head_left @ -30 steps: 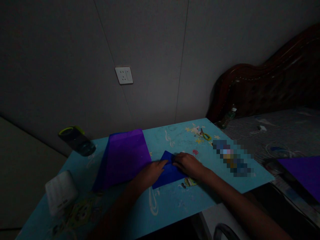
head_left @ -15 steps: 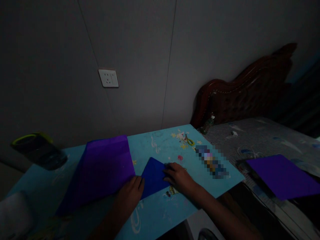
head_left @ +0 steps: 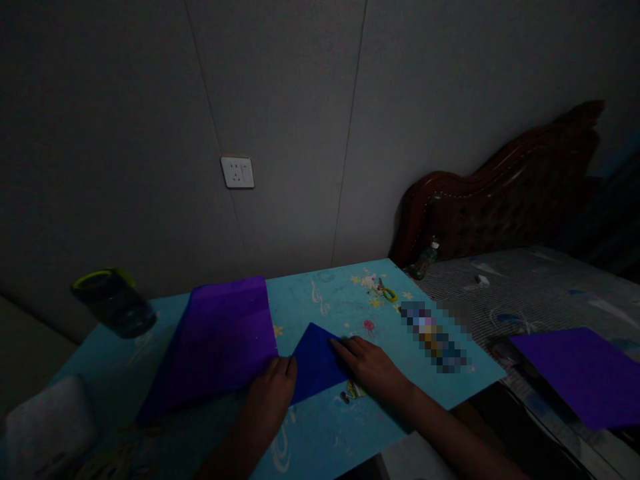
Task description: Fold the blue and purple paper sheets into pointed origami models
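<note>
A blue folded sheet of paper (head_left: 316, 365) lies on the light blue tabletop (head_left: 320, 433), its peak pointing toward the wall. My left hand (head_left: 273, 392) is closed at the paper's left corner, fingers curled and thumb side against it. On the right corner, my right hand (head_left: 369, 363) lies with its fingers stretched over the paper, the index finger reaching inward; its palm side is hidden. Just left of the folded paper is a stack of large purple sheets (head_left: 225, 333), with a darker blue edge showing along its left side. My left hand overlaps the stack's near right corner.
Yellow-handled scissors (head_left: 387, 291) lie by small scraps at the back right. A dark cup with a yellow-green rim (head_left: 117, 303) stands back left, a whitish object (head_left: 50, 423) nearer. Right of the table, a bed holds a purple sheet (head_left: 583, 373) and a bottle (head_left: 425, 261).
My right hand's fingers have straightened and slid over the paper's right corner. My left hand stays at the left corner. The whole view has shifted slightly, so everything appears lower and further right.
</note>
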### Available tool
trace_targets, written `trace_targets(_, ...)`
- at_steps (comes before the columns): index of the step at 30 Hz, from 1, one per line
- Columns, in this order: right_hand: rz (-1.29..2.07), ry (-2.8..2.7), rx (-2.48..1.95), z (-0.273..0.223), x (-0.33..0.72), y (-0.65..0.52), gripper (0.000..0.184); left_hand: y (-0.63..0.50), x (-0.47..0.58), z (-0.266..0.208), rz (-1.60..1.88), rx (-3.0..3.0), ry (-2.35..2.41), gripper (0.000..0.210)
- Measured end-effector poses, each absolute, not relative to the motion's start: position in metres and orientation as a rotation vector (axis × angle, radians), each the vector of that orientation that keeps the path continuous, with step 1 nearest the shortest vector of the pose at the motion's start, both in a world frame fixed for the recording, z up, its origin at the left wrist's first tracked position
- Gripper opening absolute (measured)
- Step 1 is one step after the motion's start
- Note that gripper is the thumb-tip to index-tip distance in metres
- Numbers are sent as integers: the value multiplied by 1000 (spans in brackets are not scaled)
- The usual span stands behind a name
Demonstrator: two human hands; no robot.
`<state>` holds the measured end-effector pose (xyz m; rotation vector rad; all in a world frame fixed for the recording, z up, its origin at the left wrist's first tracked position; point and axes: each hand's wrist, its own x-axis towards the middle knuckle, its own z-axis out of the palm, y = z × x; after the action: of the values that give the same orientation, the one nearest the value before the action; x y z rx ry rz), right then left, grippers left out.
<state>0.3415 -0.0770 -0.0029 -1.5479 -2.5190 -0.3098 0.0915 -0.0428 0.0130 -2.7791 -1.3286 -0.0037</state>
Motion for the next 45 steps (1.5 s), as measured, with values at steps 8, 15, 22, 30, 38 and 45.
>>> trace_targets(8,-272,-2289,-1947,0,328,-76,57,-41,91,12,-248,-2949,-1622,64)
trace_targets(15,103,-1815,-1761,27,323,-32,45,3,61,34,-1889,-2951,-1927,33)
trace_targets(22,617,-1313,-1211,28,279,26,26,36,27,28,-2592,-2280,-2270,30)
trace_targets(30,1223,-979,-1095,13,280,18,43,29,20,20,-2666,-2032,-2334,33)
trace_targets(38,1141,-965,-1179,18,269,10,53,22,25,19,-2712,-2007,-2311,38)
trace_targets(45,903,-1270,-1296,35,293,5,42,20,19,28,-2560,-2265,-2142,36)
